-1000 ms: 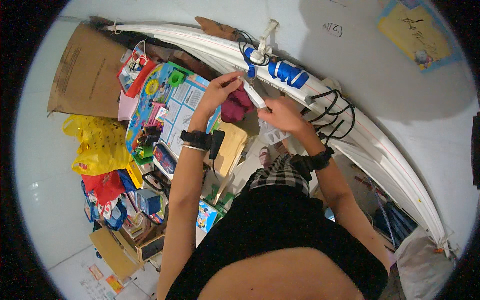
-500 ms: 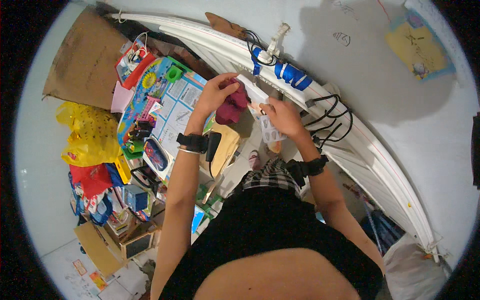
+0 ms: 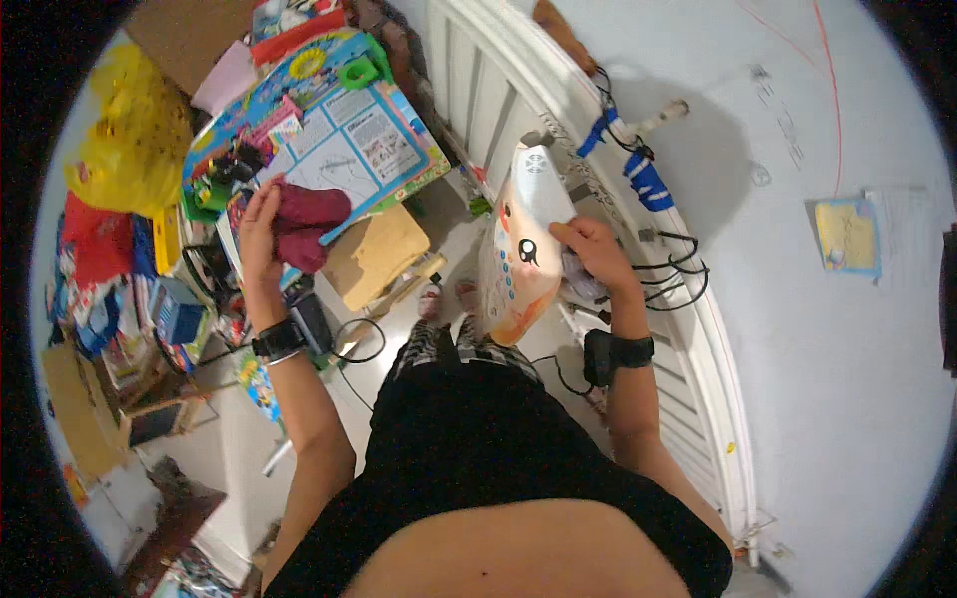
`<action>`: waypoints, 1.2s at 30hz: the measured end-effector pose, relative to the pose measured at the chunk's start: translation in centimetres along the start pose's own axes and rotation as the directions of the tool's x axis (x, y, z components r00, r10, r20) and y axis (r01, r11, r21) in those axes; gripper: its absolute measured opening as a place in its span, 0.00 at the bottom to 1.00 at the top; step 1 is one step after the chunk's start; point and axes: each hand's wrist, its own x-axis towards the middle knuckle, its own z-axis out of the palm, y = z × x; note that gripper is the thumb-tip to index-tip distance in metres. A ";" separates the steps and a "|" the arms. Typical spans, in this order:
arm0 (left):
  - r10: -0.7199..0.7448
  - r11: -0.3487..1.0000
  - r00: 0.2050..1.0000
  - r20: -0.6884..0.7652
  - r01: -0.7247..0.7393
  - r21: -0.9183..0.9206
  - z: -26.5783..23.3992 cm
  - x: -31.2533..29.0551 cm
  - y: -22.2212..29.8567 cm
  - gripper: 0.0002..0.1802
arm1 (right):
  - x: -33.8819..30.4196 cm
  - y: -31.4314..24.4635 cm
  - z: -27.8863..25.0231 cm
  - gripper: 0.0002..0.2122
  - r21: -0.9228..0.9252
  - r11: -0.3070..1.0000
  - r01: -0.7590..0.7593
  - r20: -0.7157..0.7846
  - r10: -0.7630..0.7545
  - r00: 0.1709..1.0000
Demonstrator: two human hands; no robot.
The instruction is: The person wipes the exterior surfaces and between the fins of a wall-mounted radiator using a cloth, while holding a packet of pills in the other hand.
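Note:
Over the near edge of the toy-covered table, my left hand (image 3: 261, 234) is closed on a bundled maroon cloth (image 3: 311, 207), whose folds hang out to the right of the fingers. My right hand (image 3: 598, 255) pinches the upper right edge of a flat white and orange packet (image 3: 526, 239) printed with a cartoon face. The packet hangs in front of the white railing, tapering toward its lower end. A crumpled, pale translucent piece (image 3: 583, 285) shows under the right hand; whether it belongs to the packet I cannot tell. Both wrists carry black straps.
A small table with a printed top (image 3: 364, 149) bears toys. Below it is a tan wooden seat (image 3: 377, 257). A yellow plastic bag (image 3: 130, 130) and piled books stand left. The white railing (image 3: 688, 329) curves along the right, with black cables (image 3: 678, 264) and blue wrapping (image 3: 648, 181).
My hands have moved apart: the left carries the maroon cloth left over the table, while the right keeps the packet, now turned to show its printed face. The view has shifted.

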 end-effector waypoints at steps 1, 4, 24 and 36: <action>0.053 0.999 0.998 -0.045 -0.052 0.015 -1.8 -0.5 -0.1 0.15 | 0.2 0.5 -0.4 0.13 -0.035 0.999 -0.005 0.015 0.006 1.000; -0.016 0.986 0.984 -0.178 -0.014 -0.164 -6.5 -2.1 -1.1 0.15 | 0.8 1.7 -1.1 0.18 -0.081 0.996 -0.044 0.003 0.044 0.999; -0.301 0.873 0.924 -0.238 0.166 -0.460 -12.4 0.3 -11.3 0.14 | 2.0 1.5 0.5 0.16 -0.501 0.844 -0.189 -0.411 -0.040 0.911; -0.308 0.901 0.929 -0.204 0.216 -0.376 -15.0 -0.3 -10.7 0.14 | -4.1 3.0 7.7 0.14 -0.652 0.731 -0.203 -0.560 -0.282 0.779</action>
